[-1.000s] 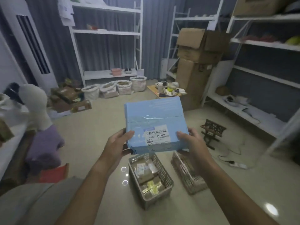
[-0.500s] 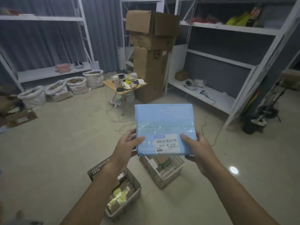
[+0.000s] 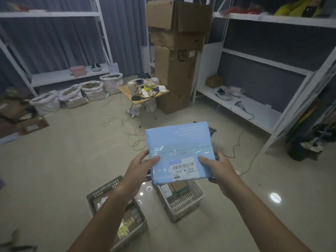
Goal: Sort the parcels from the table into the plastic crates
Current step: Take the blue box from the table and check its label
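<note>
A light blue parcel (image 3: pixel 179 144) with a white barcode label hangs in front of me, flat face up. My left hand (image 3: pixel 141 170) grips its left edge, thumb on top. My right hand (image 3: pixel 217 167) grips its right edge the same way. Directly below the parcel on the floor stands a light grey plastic crate (image 3: pixel 183 202) with a few parcels inside. A darker grey crate (image 3: pixel 131 211) sits to its left, partly hidden by my left forearm, holding packages too.
A tall stack of cardboard boxes (image 3: pixel 177 57) stands ahead beside a small folding table (image 3: pixel 143 93) with clutter. Cables trail over the floor. White shelf racks (image 3: pixel 254 99) line the right and back walls. Several white sacks (image 3: pixel 80 93) sit at the left.
My view has swung to the right across the room. Both hands still hold the blue parcel, which now hangs over the light grey crate rather than between the two crates.
</note>
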